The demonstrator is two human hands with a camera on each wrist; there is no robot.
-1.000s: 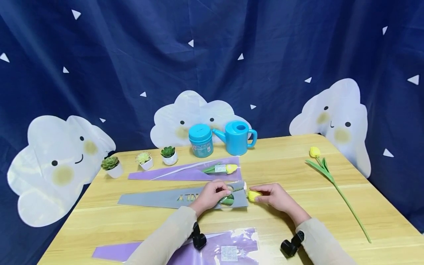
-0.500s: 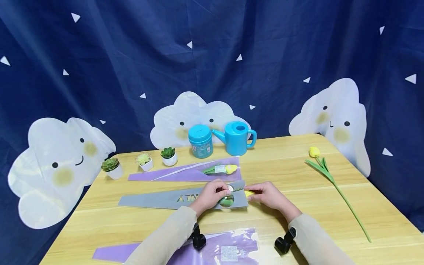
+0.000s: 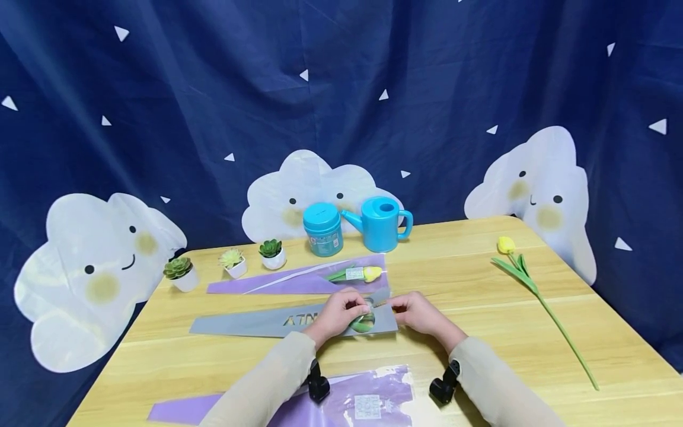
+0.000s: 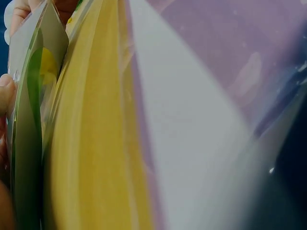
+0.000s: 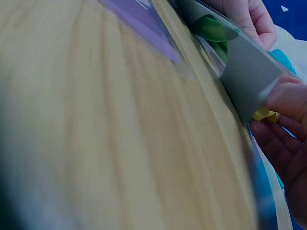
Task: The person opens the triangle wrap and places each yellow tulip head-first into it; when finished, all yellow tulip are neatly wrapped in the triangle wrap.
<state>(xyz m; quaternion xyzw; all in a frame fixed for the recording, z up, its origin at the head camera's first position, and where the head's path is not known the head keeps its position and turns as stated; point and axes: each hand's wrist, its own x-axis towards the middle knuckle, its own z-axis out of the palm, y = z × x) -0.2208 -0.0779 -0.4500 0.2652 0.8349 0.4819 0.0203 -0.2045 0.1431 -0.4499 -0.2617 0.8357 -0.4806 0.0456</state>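
Note:
A grey flower sleeve (image 3: 240, 321) with cut-out lettering lies across the middle of the table. My left hand (image 3: 337, 312) pinches its film near the round window, where green leaves (image 5: 211, 29) show through. At the sleeve's wide right end, my right hand (image 3: 423, 314) holds the yellow head of a tulip (image 5: 264, 114). In the right wrist view, the thumb is at the sleeve's edge and the fingers lie under the bloom. Most of that bloom is hidden by sleeve and fingers.
Behind lies a purple sleeve (image 3: 240, 285) with a yellow tulip inside; another purple sleeve (image 3: 389, 388) lies in front. A loose tulip (image 3: 555, 323) lies right. Small potted succulents (image 3: 185, 280), a blue jar (image 3: 323, 232) and a blue watering can (image 3: 380, 228) stand at the back.
My right hand has moved left with the tulip, whose yellow head has gone from outside the grey sleeve's mouth to mostly hidden at it. My left hand keeps its place on the sleeve.

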